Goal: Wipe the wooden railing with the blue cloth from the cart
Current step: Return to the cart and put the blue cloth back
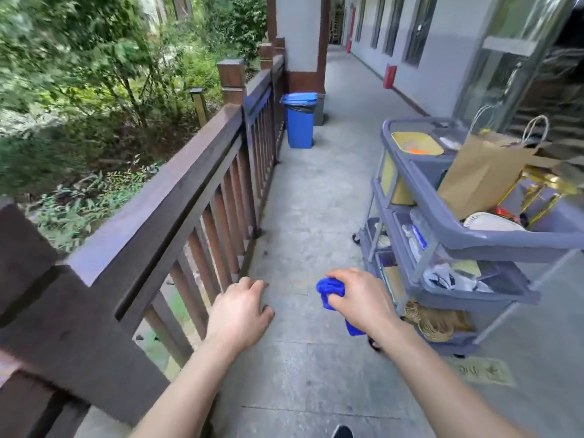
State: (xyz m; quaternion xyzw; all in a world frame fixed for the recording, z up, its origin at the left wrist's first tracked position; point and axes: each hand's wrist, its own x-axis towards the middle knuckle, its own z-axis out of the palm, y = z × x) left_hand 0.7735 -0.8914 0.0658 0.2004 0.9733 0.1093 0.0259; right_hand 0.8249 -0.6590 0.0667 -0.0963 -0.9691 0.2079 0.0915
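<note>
A dark brown wooden railing [164, 197] runs along the left side of the walkway, from the near left corner toward a pillar far ahead. My right hand [360, 298] is shut on a bunched blue cloth [330, 290], held over the stone floor between the railing and the cart. A tail of the cloth hangs below my wrist. My left hand [241, 311] hovers palm down with fingers loosely curled, holding nothing, just right of the railing's balusters. The grey three-tier cart [493, 238] stands at the right.
The cart carries a brown paper bag [483, 175], a yellow bin and assorted supplies. A blue trash bin [299, 120] stands by the railing farther along. A white pillar [300, 42] and the building wall bound the walkway. Greenery lies beyond the railing.
</note>
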